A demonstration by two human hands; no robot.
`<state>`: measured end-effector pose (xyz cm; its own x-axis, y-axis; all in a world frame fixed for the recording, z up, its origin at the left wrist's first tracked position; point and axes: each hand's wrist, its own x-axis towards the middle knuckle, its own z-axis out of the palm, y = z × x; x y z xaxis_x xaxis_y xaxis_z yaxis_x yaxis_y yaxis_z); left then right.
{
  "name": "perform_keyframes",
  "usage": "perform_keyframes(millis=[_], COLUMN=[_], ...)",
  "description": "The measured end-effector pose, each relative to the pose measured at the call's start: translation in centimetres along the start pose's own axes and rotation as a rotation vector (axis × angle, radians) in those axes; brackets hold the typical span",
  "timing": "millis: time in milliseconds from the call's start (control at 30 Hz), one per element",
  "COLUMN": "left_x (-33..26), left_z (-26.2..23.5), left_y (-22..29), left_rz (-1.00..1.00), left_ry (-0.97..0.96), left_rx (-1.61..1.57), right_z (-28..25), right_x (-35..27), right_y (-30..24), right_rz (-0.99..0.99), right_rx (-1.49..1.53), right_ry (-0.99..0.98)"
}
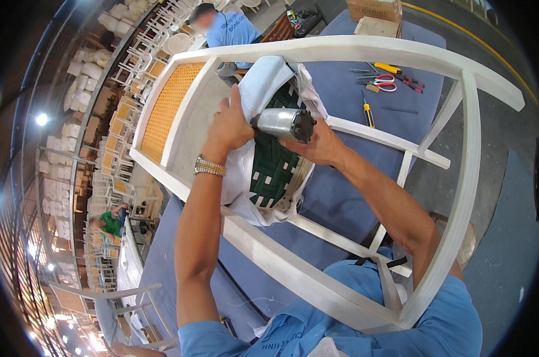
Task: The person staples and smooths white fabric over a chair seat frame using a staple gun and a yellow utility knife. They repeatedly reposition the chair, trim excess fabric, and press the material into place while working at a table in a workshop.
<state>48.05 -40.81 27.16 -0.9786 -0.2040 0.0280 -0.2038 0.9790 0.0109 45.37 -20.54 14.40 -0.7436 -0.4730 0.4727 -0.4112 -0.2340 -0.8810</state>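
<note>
- White chair (364,50) tipped over above the blue-covered table (341,199), in front of the person, its cane back panel (167,110) to the left and its legs to the right
- Seat in the middle of the frame, underside showing: dark green woven webbing (270,172), with white fabric (237,178) and light blue fabric (262,82) around its edges
- Cardboard box (376,8) at the far edge of the table
- Left hand (228,124) lying against the light blue fabric, beside the tool; cannot tell whether its fingers pinch the cloth
- Right hand (325,144) closed around the silver power tool (280,124), which partly hides its fingers; the tool's body lies crosswise over the webbing
- Red-handled scissors (386,84) on the table beyond the seat
- Yellow-handled screwdriver (368,113) near the scissors
- Metal-banded watch (210,167) on the left wrist
</note>
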Motion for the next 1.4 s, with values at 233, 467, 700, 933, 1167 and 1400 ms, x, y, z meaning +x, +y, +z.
perform_keyframes(millis=[233,467,700,933,1167,1400], left_x=[-2.6,0.2,-0.2,-3.9,-4.3,-4.2], left_z=[-1.4,-4.2,-0.5,-1.0,0.1,0.6], left_y=[1.2,-6.5,-6.9,-2.6,-2.8,-3.0], left_rz=[0.188,-0.007,0.050,0.090,0.055,0.069], left_ry=[-0.050,0.031,-0.170,0.049,0.106,0.119], left_rx=[0.142,-0.677,-0.663,-0.284,-0.136,-0.115], right_z=[0.5,1.2,1.9,1.8,2.3,2.2], right_x=[-0.4,-2.2,-2.0,-2.2,-2.3,-2.3], right_y=[-0.6,-0.4,-0.2,-1.0,-0.5,-0.8], right_rz=[-0.077,0.169,-0.136,-0.013,0.045,0.024], right_rx=[0.057,0.180,0.081,0.149,0.146,0.115], right_ry=[-0.020,0.210,0.302,0.151,0.020,0.018])
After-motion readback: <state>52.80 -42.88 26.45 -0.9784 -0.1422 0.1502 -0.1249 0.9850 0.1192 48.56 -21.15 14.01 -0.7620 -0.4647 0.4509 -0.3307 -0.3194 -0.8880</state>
